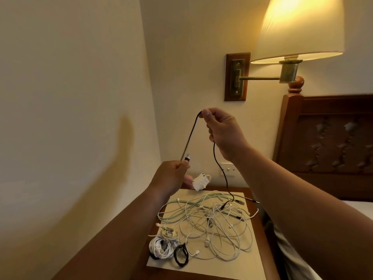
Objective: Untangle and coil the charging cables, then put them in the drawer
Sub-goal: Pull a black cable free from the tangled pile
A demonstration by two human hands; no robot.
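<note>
left hand pinches black cable | right hand lifts it

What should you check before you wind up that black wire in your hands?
1. Left hand grips one end of the black cable: ok.
2. Right hand pinches the black cable higher up: ok.
3. Whole black cable lifted off the tangled pile: not ok, its lower part lies there.
4. Lower end free of knots: cannot tell.
5. Drawer open and ready: cannot tell, out of view.
</note>
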